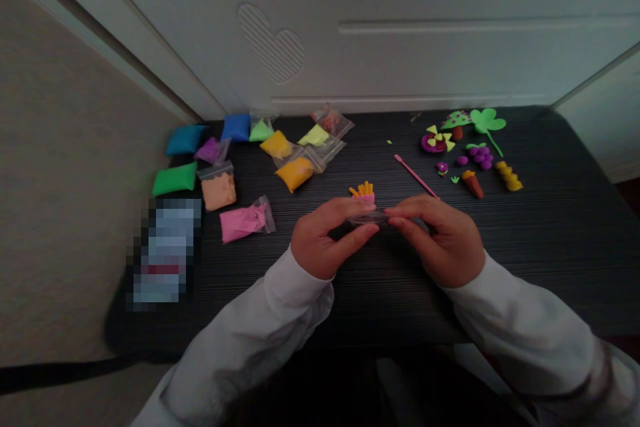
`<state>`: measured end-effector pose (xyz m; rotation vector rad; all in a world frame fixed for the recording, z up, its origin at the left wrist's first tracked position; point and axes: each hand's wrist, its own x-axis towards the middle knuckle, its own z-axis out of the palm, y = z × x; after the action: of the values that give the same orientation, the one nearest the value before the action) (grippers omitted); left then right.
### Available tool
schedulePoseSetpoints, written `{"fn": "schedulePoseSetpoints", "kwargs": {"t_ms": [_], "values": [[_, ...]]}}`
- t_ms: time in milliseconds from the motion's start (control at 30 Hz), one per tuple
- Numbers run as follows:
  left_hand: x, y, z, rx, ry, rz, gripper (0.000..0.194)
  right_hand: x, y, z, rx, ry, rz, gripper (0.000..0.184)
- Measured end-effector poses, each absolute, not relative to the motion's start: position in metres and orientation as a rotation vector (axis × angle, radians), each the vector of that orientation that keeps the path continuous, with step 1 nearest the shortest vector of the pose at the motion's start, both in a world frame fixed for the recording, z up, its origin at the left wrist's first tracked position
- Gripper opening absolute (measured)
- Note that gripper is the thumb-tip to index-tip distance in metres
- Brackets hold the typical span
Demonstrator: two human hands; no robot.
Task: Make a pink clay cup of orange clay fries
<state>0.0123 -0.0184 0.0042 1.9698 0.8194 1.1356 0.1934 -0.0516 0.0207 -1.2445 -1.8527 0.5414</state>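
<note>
Between my hands, over the front middle of the dark table, is a small clear plastic bag (367, 218), seen nearly edge-on. My left hand (327, 237) pinches its left side between thumb and fingers. At its right end, my right hand (440, 237) grips it with thumb and fingertips closed. What the bag holds, if anything, I cannot make out. Just behind it stands a pink clay box of yellow clay fries (363, 191), its lower part hidden by my left fingers and the bag. A pink modelling stick (416, 175) lies behind my right hand, touching or nearly touching it in view.
Bags of coloured clay lie on the left, among them pink (243, 222), peach (219, 191), green (175, 179) and orange (295, 173). A blurred-out phone-like object (167, 250) is at the left edge. Small clay figures, including purple grapes (481, 157) and a green clover (487, 121), sit at right.
</note>
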Motion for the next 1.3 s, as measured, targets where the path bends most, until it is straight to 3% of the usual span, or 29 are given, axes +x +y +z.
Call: {"fn": "schedulePoseSetpoints", "kwargs": {"t_ms": [500,1300], "values": [[0.011,-0.018,0.008,1.6,0.799,1.044,0.012,0.191,-0.053,0.023,-1.296,-1.822,0.605,0.006],[0.009,-0.015,0.014,2.141,0.879,1.031,0.008,0.191,-0.056,0.024,-1.251,-1.818,0.56,0.004]]}}
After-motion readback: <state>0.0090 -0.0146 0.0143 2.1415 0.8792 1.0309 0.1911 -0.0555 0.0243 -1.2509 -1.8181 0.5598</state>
